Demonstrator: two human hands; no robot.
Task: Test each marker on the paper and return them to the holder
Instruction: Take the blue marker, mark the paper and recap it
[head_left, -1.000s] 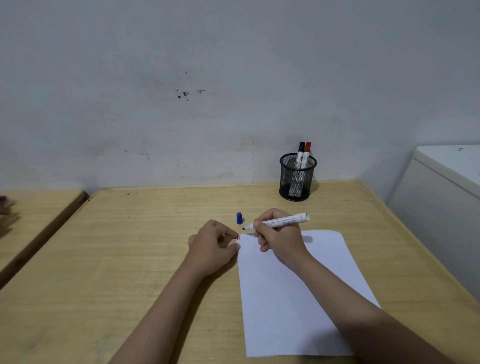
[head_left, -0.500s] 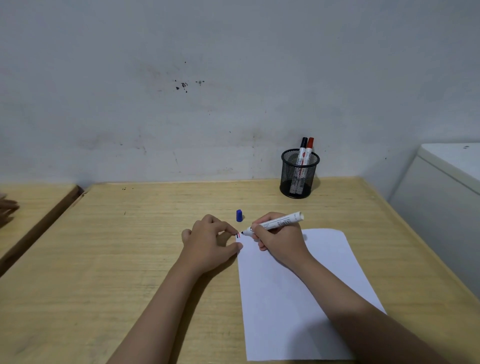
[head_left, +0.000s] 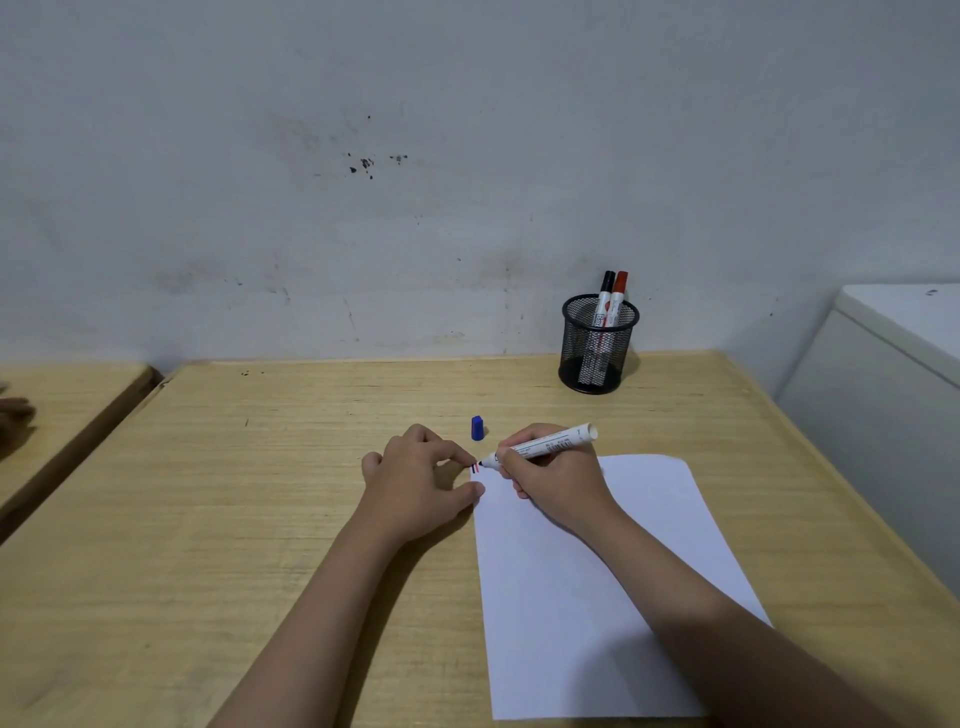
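A white sheet of paper (head_left: 597, 582) lies on the wooden desk (head_left: 234, 493). My right hand (head_left: 556, 480) grips an uncapped white marker (head_left: 550, 445), its dark tip touching the paper's top left corner beside short red and dark strokes (head_left: 475, 468). My left hand (head_left: 418, 480) rests on the desk with loosely curled fingers, fingertip and thumb pressing the paper's left edge. The blue cap (head_left: 477, 428) stands on the desk just behind the hands. A black mesh holder (head_left: 597, 345) at the back holds a black-capped marker (head_left: 605, 299) and a red-capped marker (head_left: 618, 299).
A stained wall rises right behind the desk. A white cabinet (head_left: 883, 384) stands at the right edge. A second wooden desk (head_left: 57, 405) sits to the left across a narrow gap, with part of another person's hand (head_left: 15, 410) on it.
The marker tip has come down from just above the paper corner onto it, next to the earlier strokes. My left hand stays pressing the paper's edge.
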